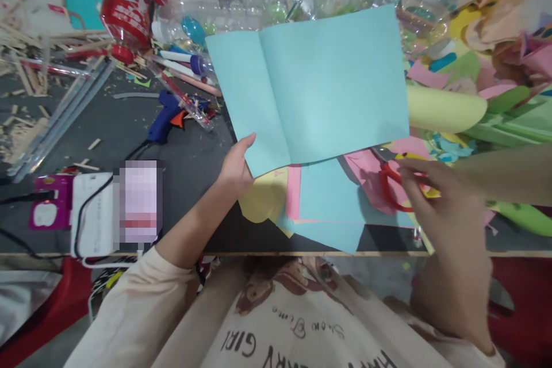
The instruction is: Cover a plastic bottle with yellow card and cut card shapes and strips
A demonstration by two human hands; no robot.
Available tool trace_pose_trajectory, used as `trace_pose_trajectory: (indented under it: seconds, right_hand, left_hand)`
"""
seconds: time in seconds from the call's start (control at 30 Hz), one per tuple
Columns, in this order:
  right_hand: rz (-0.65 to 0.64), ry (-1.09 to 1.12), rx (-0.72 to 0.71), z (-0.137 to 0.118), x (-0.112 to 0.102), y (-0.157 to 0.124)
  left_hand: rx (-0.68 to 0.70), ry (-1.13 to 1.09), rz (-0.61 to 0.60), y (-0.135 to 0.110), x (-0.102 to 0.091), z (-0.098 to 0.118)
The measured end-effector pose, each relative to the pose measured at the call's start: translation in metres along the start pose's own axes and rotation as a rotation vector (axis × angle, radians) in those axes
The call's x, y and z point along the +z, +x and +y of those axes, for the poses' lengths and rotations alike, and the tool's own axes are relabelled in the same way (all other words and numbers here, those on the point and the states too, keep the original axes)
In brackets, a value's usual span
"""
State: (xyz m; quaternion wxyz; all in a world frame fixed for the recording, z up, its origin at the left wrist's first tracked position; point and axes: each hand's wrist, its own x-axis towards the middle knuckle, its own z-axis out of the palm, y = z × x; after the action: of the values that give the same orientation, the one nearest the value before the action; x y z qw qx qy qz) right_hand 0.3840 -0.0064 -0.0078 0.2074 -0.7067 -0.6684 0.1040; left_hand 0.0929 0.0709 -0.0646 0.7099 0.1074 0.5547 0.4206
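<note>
My left hand [236,167] pinches the lower left corner of a light blue sheet of paper [319,80] with a vertical crease, held up above the table. My right hand [435,198] reaches to the right, its fingers curled at the handles of red scissors [390,184] that lie on pink paper. Whether it grips them I cannot tell. Under the raised sheet lie more blue [328,201], pink [294,190] and yellow [263,198] sheets near the table's front edge.
A blue glue gun [166,118] with its cord lies on the dark table [190,161]. Clear plastic bottles [259,0] crowd the back. Coloured foam and paper scraps [487,57] pile up at the right. A white and pink device [90,210] sits at the front left, wooden sticks at far left.
</note>
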Motion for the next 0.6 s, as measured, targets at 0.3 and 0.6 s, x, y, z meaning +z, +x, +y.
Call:
trace_pose_trajectory:
  seconds: [0.3, 0.6]
  right_hand:
    - [-0.169, -0.388, -0.079, 0.049, 0.019, 0.005]
    - [-0.519, -0.675, 0.056, 0.036, 0.007, 0.026]
  left_hand:
    - [0.236, 0.105, 0.012, 0.009, -0.005, -0.008]
    - [0.364, 0.177, 0.054, 0.011, -0.011, -0.010]
